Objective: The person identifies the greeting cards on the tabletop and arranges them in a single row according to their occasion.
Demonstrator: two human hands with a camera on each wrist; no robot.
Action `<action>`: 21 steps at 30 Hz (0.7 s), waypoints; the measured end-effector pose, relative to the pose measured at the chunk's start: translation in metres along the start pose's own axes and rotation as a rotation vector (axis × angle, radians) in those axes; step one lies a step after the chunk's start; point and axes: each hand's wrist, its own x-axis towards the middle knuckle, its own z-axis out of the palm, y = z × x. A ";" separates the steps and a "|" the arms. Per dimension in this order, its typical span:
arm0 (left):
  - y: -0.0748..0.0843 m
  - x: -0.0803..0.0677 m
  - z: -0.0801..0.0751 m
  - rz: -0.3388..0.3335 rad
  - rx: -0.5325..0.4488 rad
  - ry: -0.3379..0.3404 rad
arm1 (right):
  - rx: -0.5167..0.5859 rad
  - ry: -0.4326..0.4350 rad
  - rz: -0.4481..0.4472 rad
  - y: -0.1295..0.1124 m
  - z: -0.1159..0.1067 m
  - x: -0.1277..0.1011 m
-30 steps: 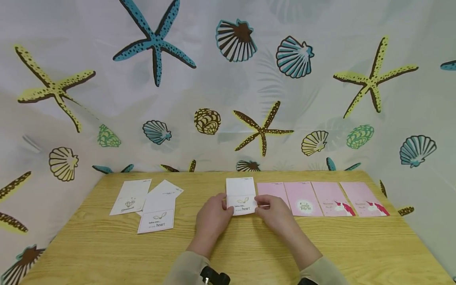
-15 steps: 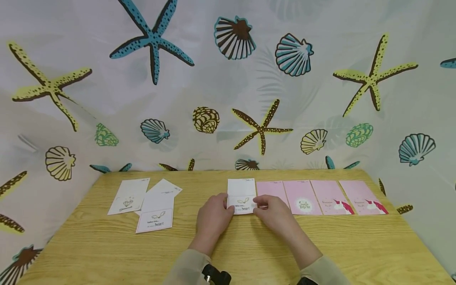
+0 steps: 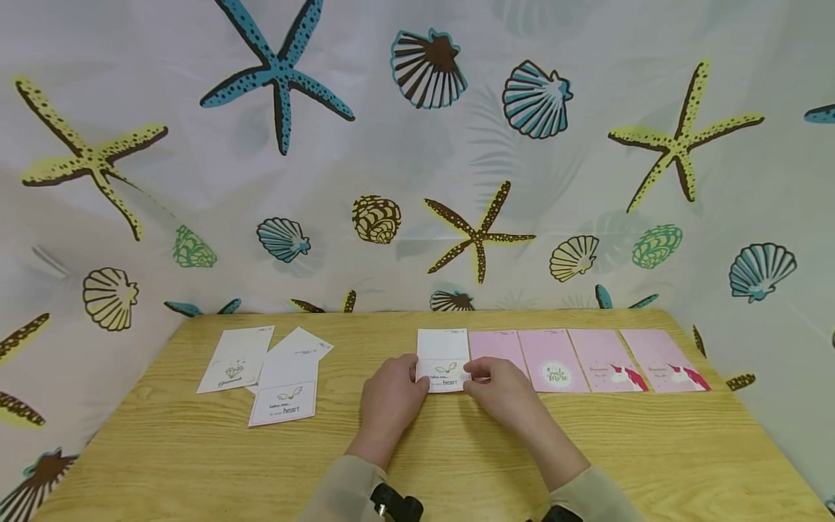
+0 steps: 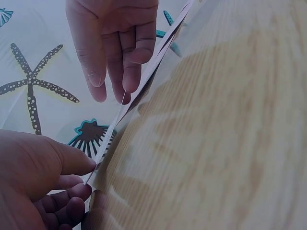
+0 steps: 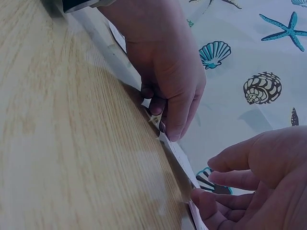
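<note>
A white card (image 3: 442, 344), with a small wing drawing and the word "heart" on its lower part, lies between my hands at the table's middle. My left hand (image 3: 391, 399) holds its left edge between thumb and fingers. At the right edge, my right hand (image 3: 509, 397) holds it with fingertips and thumb. Edge-on in the left wrist view, the card (image 4: 106, 143) looks like a thin strip with its near end at the left thumb. Just right of it, partly behind my right hand, lies a plain pink card (image 3: 497, 346).
Right of that, more pink cards lie in a row: one reading "Smile More" (image 3: 554, 348) and two with unicorns (image 3: 600, 348). Several white cards overlap at the left, a wing card (image 3: 282, 404) in front and a diamond card (image 3: 228, 355). A patterned cloth (image 3: 417, 275) hangs behind the table (image 3: 196, 464).
The white card has shifted slightly right, closer against the plain pink card, and its far edge sits a little lower. Both hands keep their hold. The head view has tilted slightly.
</note>
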 end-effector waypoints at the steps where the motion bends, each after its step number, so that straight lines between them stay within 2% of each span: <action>1: 0.000 0.000 0.000 0.001 0.000 0.001 | 0.001 0.000 0.000 0.000 0.000 0.000; 16: 0.001 -0.003 -0.001 -0.005 -0.009 0.018 | 0.016 -0.011 0.009 0.003 0.000 0.001; 21: 0.001 -0.004 0.000 -0.002 0.034 0.003 | 0.015 -0.015 -0.011 0.003 -0.001 0.001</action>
